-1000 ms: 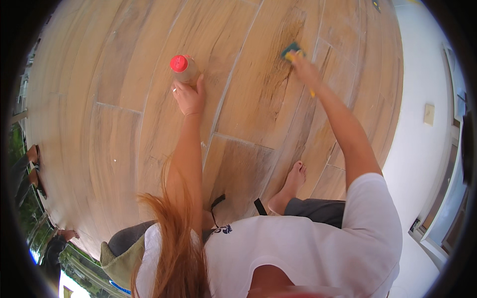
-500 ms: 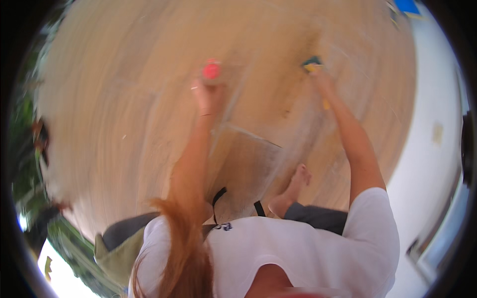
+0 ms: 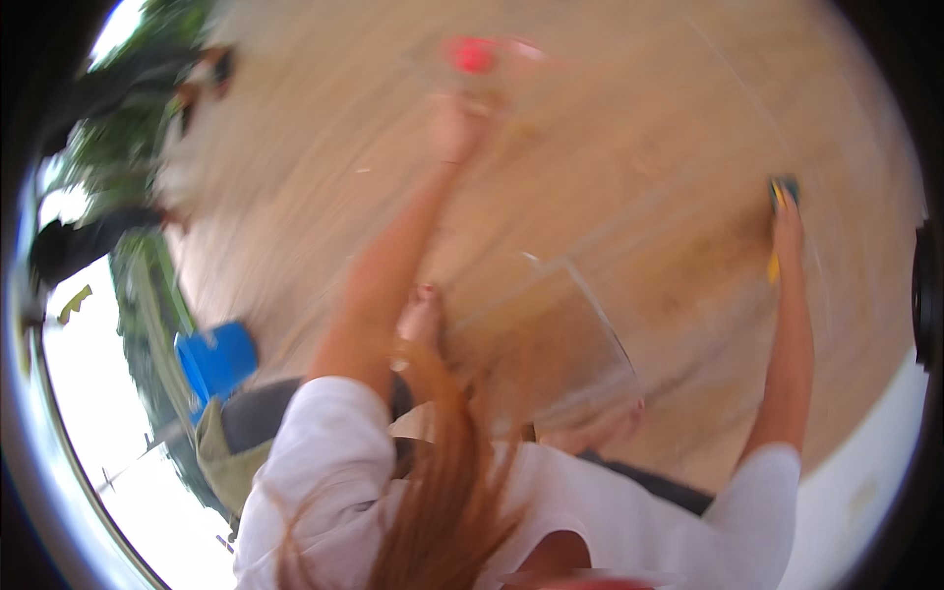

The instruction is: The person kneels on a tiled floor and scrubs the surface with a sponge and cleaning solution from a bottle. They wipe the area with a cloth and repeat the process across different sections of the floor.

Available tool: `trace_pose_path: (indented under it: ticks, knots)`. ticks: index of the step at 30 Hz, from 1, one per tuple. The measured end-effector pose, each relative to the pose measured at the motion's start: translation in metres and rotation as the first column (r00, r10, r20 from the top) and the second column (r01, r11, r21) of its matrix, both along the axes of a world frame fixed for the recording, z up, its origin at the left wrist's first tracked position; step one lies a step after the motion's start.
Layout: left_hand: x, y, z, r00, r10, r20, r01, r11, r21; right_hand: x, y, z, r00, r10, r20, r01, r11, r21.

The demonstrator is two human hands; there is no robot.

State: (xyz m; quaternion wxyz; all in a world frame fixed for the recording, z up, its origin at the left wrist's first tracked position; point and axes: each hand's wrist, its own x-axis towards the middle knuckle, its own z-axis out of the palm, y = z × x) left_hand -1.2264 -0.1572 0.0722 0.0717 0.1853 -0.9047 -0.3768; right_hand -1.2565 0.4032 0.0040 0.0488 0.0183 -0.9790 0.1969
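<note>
Blurred by motion, my left hand (image 3: 464, 128) is stretched forward over the tan tiled floor (image 3: 590, 147). Its fingers are wrapped around a see-through bottle with a red cap (image 3: 473, 56). Off to the right, my right hand (image 3: 788, 224) grips a scrub brush (image 3: 785, 186), dark green with yellow parts; a yellow end pokes out below the hand. The brush is against or just above the floor; which one I cannot tell. Darker, wet-looking floor lies beside it.
A blue bucket (image 3: 224, 360) stands at the left near my knee. Two people's dark-clothed legs (image 3: 74, 246) show at the left edge, with greenery behind. A white wall (image 3: 865, 501) runs along the lower right. My bare feet (image 3: 421, 317) are on the floor.
The view has swung round, bringing the blue bucket and the people further into sight at the left. In the picture, the bottle is further forward and the brush further right and lower.
</note>
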Motion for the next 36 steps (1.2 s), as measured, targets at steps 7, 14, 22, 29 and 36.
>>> trace_pose_path:
  ticks: [7, 14, 22, 29, 36]
  knots:
    - [0.047, -0.019, -0.005, 0.938, -0.211, -0.276, 0.250, 0.962, 0.113, 0.175, -0.121, 0.047, 0.684, 0.388, 0.618, -0.341, 0.919, -0.199]
    - [0.051, 0.090, 0.012, 0.875, -0.464, -0.138, 0.478, 0.873, 0.099, 0.147, -0.072, 0.053, 0.921, 0.038, 0.387, -0.021, 0.999, -0.047]
    - [0.093, 0.128, -0.006, 0.894, -0.408, -0.184, 0.447, 0.840, 0.308, 0.239, -0.142, 0.078, 0.678, 0.360, 0.641, -0.314, 0.930, -0.191]
    - [0.116, 0.138, -0.008, 0.907, -0.398, -0.137, 0.421, 0.856, 0.301, 0.143, -0.080, 0.091, 0.673, -0.063, 0.737, 0.269, 0.949, -0.164]
    - [0.105, 0.131, -0.024, 0.915, -0.386, -0.120, 0.404, 0.885, 0.231, 0.203, -0.122, 0.078, 0.505, 0.301, 0.809, -0.212, 0.952, -0.222]
